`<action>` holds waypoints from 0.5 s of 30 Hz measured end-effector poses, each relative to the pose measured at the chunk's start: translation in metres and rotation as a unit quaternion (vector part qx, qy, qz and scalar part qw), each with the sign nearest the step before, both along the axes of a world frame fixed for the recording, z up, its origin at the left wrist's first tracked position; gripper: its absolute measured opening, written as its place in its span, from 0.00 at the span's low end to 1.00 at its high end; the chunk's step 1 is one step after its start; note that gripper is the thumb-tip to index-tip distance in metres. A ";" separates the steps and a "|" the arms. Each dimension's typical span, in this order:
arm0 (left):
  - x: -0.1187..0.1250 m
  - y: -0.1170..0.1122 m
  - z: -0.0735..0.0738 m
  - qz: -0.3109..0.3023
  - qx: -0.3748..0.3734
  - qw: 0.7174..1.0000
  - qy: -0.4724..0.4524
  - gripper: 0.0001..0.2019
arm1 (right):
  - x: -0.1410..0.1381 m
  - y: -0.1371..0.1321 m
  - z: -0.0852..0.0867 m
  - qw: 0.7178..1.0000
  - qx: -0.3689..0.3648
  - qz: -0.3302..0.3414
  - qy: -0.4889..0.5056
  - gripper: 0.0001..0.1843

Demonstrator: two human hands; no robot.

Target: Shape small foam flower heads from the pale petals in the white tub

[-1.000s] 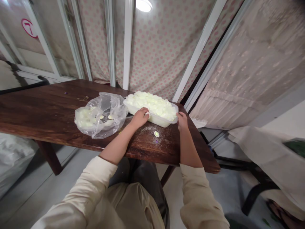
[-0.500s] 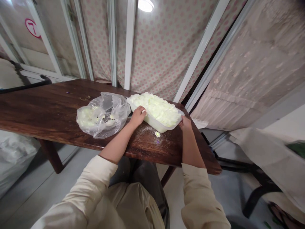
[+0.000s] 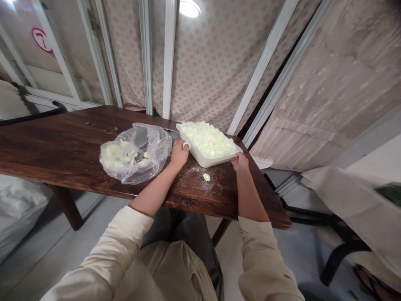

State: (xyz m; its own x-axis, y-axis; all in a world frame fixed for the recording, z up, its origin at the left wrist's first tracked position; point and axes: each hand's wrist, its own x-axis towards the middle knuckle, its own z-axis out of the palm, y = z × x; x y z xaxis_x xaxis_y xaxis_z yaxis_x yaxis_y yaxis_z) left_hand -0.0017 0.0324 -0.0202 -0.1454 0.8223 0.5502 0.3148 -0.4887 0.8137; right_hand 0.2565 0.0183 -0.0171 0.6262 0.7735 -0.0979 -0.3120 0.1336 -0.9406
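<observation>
A white plastic tub heaped with pale yellow-white petals stands at the far right of the dark wooden table. My left hand is closed on the tub's near left corner, with a small white piece at its fingertips. My right hand grips the tub's near right corner. The tub sits turned at an angle to the table's edge. One loose pale flower lies on the table just in front of the tub, between my two hands.
A clear plastic bag with a few pale flowers inside lies left of the tub. White dust marks the wood near the loose flower. The table's right corner is close to my right arm. A black chair base stands on the floor right.
Both hands have turned the tub and pushed it a little away from me. The loose flower and the bag have stayed where they were.
</observation>
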 end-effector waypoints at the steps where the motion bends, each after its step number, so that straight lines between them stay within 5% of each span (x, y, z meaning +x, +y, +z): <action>1: 0.001 0.001 -0.001 -0.005 -0.009 1.000 -0.015 0.05 | -0.001 -0.002 0.001 1.000 -0.016 0.003 0.003 0.02; 4: 0.007 0.000 -0.001 -0.067 -0.060 0.990 -0.112 0.05 | -0.004 -0.008 0.004 0.998 -0.059 0.025 0.004 0.02; 8: 0.011 -0.002 0.005 -0.164 -0.123 0.943 -0.264 0.03 | -0.012 -0.017 0.008 0.994 -0.088 0.066 -0.008 0.03; 11: 0.006 0.000 0.009 -0.157 -0.130 0.922 -0.330 0.03 | -0.017 -0.025 0.011 0.981 -0.128 0.146 -0.032 0.09; 15: -0.008 0.008 0.012 -0.099 -0.163 0.897 -0.398 0.05 | -0.016 -0.029 0.010 0.909 -0.261 0.304 -0.110 0.27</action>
